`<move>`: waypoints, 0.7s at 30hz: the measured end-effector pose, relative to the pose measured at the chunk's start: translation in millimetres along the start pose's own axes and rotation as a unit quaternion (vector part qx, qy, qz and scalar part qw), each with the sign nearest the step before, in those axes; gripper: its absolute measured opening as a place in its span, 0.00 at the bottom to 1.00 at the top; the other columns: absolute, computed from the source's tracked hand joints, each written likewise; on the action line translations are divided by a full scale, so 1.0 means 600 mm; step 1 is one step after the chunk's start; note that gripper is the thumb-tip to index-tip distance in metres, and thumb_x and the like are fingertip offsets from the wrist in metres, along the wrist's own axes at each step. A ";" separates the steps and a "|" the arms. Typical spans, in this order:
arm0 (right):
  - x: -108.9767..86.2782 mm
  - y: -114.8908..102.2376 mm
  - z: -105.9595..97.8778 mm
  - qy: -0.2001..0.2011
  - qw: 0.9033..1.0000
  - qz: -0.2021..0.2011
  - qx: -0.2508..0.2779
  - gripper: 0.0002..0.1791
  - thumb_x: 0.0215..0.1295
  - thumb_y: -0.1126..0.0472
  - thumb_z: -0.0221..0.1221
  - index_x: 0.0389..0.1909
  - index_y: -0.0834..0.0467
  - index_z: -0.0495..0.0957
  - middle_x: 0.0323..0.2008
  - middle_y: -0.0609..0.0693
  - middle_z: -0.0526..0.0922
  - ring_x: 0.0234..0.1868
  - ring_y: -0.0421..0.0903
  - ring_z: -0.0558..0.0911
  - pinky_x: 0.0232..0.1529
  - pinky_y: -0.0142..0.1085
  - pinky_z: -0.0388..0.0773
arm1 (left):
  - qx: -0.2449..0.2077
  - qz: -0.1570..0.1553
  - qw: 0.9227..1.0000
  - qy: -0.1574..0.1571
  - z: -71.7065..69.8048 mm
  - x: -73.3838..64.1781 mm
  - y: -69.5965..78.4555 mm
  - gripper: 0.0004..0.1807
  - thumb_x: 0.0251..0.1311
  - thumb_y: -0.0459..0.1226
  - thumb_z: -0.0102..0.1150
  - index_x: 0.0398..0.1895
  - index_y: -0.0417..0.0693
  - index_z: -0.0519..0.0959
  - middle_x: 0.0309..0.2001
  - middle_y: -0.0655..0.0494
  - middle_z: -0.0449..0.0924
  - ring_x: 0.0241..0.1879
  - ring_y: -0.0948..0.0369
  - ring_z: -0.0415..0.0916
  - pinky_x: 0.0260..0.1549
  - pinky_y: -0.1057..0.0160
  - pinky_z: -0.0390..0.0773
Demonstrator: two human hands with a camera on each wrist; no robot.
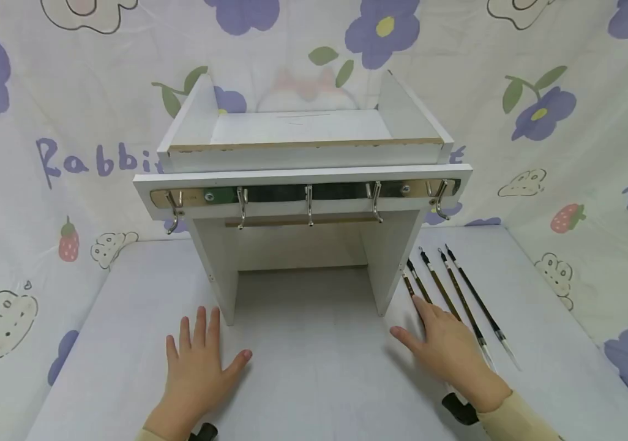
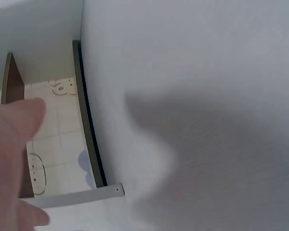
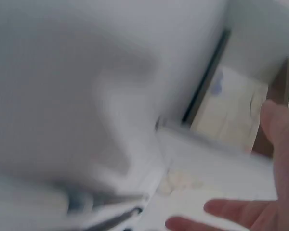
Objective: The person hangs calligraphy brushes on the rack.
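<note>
My left hand (image 1: pixel 195 375), fingers spread, is over the white table in front of the left leg of a white wooden stand. In the left wrist view its thumb and a fingertip (image 2: pixel 32 118) show, holding nothing. My right hand (image 1: pixel 448 350) reaches over several calligraphy brushes (image 1: pixel 461 298) lying side by side, tips toward me, right of the stand. Its thumb points left, apart from the fingers, and nothing is gripped. The hand hides parts of the nearer brushes; whether it touches them I cannot tell. A blurred brush (image 3: pixel 79 199) appears low in the right wrist view.
The white stand (image 1: pixel 294 159) rises at the middle back, with an open-topped tray section above. Several metal hooks (image 1: pixel 310 205) stick out from its front bar. Behind and beside the table (image 1: pixel 292 380) hangs a cloth (image 1: pixel 584 122) printed with flowers and rabbits.
</note>
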State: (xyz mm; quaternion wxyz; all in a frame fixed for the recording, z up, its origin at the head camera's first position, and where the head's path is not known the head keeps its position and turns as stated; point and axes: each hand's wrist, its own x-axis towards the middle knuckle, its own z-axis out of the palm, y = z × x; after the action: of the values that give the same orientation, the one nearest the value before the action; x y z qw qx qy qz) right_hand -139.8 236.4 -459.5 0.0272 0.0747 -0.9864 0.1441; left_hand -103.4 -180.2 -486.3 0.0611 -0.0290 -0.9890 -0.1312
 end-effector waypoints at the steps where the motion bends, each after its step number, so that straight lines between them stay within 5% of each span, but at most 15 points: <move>1: 0.003 0.009 -0.005 -0.003 1.000 0.007 0.014 0.54 0.59 0.23 0.45 0.70 0.63 0.60 0.63 0.68 0.69 0.60 0.67 0.70 0.53 0.62 0.70 | -0.011 -0.001 1.000 0.004 -0.003 0.003 -0.001 0.57 0.57 0.70 0.47 0.76 0.40 0.47 0.73 0.34 0.46 0.70 0.32 0.40 0.61 0.28 0.42; 8: 0.021 0.071 -0.028 -0.008 0.995 0.030 0.092 0.49 0.61 0.28 0.52 0.68 0.64 0.63 0.57 0.65 0.75 0.53 0.63 0.77 0.43 0.57 0.77 | -0.118 0.019 0.990 0.070 -0.010 0.024 -0.011 0.55 0.56 0.62 0.60 0.74 0.37 0.49 0.71 0.34 0.52 0.68 0.36 0.51 0.63 0.33 0.51; 13: 0.029 0.109 -0.034 0.009 0.992 0.046 0.118 0.45 0.62 0.31 0.54 0.65 0.63 0.65 0.53 0.64 0.78 0.52 0.62 0.78 0.43 0.56 0.77 | -0.206 0.035 0.972 0.108 -0.016 0.036 -0.009 0.50 0.57 0.54 0.65 0.74 0.39 0.52 0.69 0.38 0.59 0.67 0.42 0.59 0.62 0.41 0.62; 21: 0.038 0.165 -0.040 0.037 0.986 0.070 0.144 0.43 0.63 0.32 0.54 0.62 0.66 0.68 0.53 0.66 0.77 0.52 0.62 0.77 0.45 0.56 0.77 | -0.328 0.047 0.936 0.120 -0.015 0.048 -0.006 0.43 0.58 0.40 0.67 0.72 0.39 0.55 0.68 0.44 0.60 0.65 0.50 0.63 0.61 0.53 0.68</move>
State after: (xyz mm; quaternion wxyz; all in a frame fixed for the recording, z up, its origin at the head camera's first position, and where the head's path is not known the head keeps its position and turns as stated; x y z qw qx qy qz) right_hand -177.0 334.1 -462.7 0.0430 0.0034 -0.9563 0.2891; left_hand -131.3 -185.0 -474.6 0.1727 -0.0780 -0.8740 -0.4474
